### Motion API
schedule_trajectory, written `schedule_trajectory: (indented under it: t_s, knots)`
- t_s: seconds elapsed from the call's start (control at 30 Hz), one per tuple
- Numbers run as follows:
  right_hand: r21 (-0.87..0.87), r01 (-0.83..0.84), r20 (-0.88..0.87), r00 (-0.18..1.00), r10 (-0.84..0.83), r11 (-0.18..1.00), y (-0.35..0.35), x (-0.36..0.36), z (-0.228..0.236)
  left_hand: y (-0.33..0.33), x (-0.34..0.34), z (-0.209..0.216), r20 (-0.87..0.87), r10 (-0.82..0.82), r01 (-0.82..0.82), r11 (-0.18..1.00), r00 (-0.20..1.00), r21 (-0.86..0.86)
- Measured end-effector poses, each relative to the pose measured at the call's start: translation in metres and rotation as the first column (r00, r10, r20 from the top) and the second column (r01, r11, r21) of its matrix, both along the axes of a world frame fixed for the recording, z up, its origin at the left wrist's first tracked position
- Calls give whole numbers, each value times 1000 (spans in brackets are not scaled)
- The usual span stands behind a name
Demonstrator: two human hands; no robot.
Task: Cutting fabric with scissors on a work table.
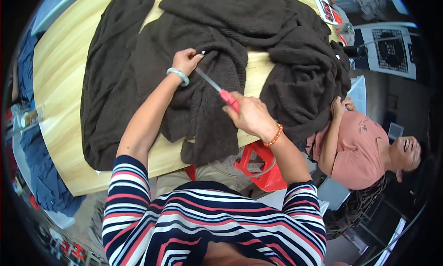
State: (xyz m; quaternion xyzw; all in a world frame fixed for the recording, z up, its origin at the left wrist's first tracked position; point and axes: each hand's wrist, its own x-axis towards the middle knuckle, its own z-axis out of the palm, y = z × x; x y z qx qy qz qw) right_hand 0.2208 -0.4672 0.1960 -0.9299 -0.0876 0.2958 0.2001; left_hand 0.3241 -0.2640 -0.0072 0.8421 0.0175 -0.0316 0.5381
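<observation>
Dark brown fleecy cloth lies in bunched folds over the table in front of me. My left hand, with a pale bangle at the wrist, is closed in a pinch at a fold of it. A small whitish spot shows at those fingertips; I cannot make out what it is. My right hand, wearing an orange bead bracelet, is wrapped round the pink handle of a slim tool. Its narrow pale shaft points up and left, its tip close to my left fingers.
The cloth lies on a light wood table. Below the near edge stands a red plastic stool. At the right, a person in a pink shirt has hands by more brown cloth. Blue fabric fills a bin at the left.
</observation>
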Motion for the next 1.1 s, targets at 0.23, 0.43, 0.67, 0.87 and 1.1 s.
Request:
schedule_trajectory:
  t_s: [0.23,0.43,0.67,0.87,1.1]
  knots:
    - [-37,318,172,936,-308,947,-59,-13,-15,-3,-94,57,25,-161,134,890,987,437]
    - [-82,269,33,963,-267,960,-96,-55,-105,-35,-139,64,-219,-94,136,974,971,183]
    - [410,291,-265,945,-193,865,-76,-89,-46,-52,-147,59,-364,-149,-6,921,919,-390]
    - [430,418,-21,891,-454,800,-137,-113,61,-142,-131,174,-25,-417,333,758,908,-561]
    - [445,729,430,335,-838,520,-224,-101,141,-391,-11,326,419,-753,566,658,508,497]
